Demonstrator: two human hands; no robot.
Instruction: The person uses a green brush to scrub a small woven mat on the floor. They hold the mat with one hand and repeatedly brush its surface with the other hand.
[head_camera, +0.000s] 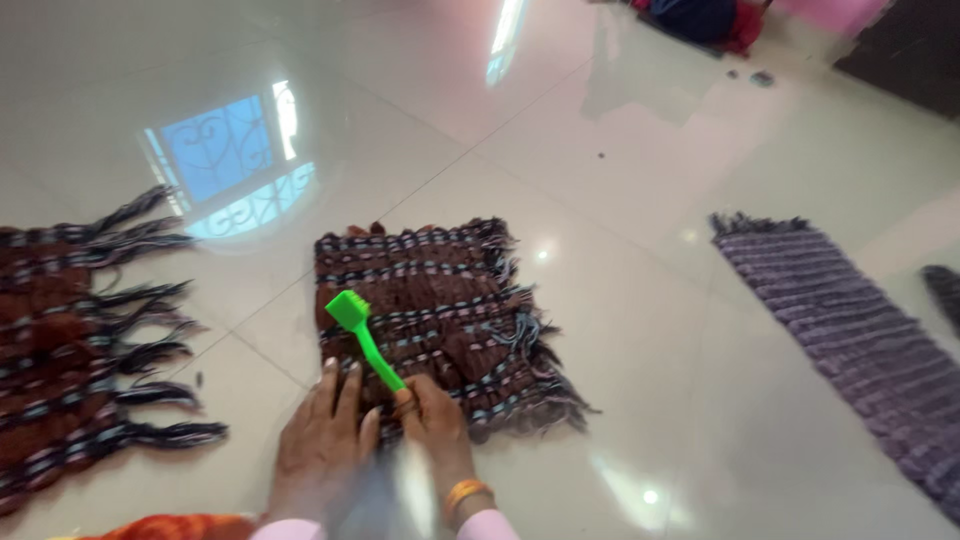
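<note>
A small brown woven mat (440, 310) with blue and pale stripes and a loose fringe lies folded on the glossy tiled floor. My left hand (322, 440) rests flat on its near left corner, fingers spread. My right hand (432, 420) grips the handle of a bright green brush (362, 335), whose head points up and away over the mat's left part. An orange bangle sits on my right wrist.
A second brown striped mat (60, 340) with long dark tassels lies at the left. A purple striped mat (860, 330) stretches along the right. Dark and red bundles (700, 20) sit at the far top. The white floor (620, 180) reflects a window.
</note>
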